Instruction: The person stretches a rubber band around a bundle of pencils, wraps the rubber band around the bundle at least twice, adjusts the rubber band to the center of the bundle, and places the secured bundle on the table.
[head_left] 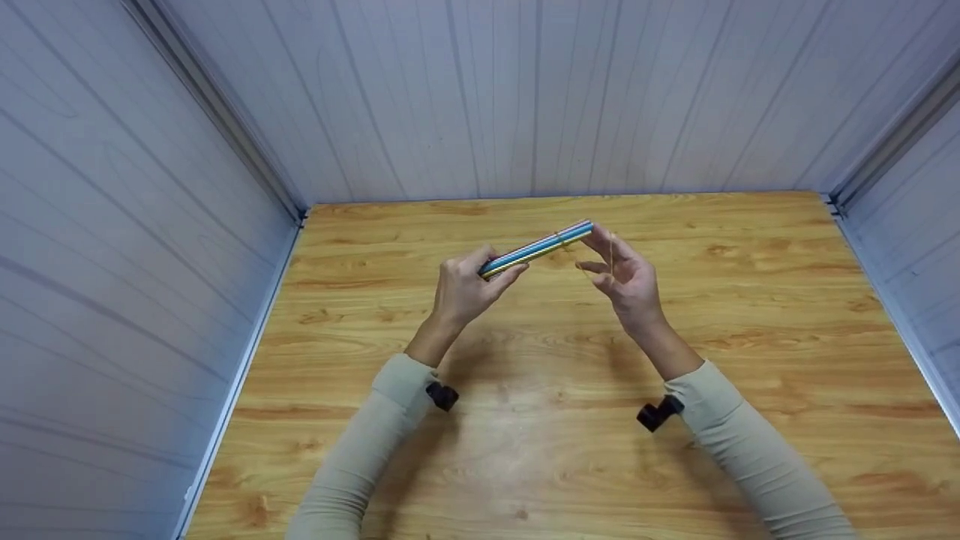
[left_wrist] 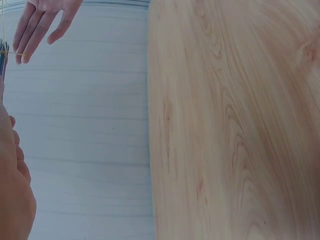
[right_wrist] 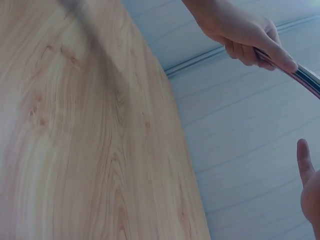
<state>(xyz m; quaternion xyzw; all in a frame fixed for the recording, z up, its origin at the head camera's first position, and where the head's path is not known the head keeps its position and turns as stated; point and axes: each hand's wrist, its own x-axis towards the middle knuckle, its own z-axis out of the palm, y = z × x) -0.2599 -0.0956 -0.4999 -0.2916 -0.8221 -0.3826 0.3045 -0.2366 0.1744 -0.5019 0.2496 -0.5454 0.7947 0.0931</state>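
My left hand (head_left: 461, 285) grips the lower end of a bundle of slim, pencil-like sticks (head_left: 536, 249), striped blue, yellow and pinkish. The bundle slants up to the right, held above the table. A thin yellow rubber band (head_left: 612, 259) runs over the fingers of my right hand (head_left: 636, 289), beside the bundle's upper end. In the left wrist view the right hand (left_wrist: 45, 25) has its fingers straight and its thumb apart, with a strand reaching from the bundle (left_wrist: 3, 60) to the fingertips. The right wrist view shows the left hand (right_wrist: 245, 32) wrapped round the sticks, thumb along them.
Under both hands lies a wood-grain table (head_left: 525, 450). Pale panelled walls stand behind it (head_left: 495, 97) and along its left (head_left: 112, 262) and right sides. Small black cameras (head_left: 660, 412) are strapped to both sleeves.
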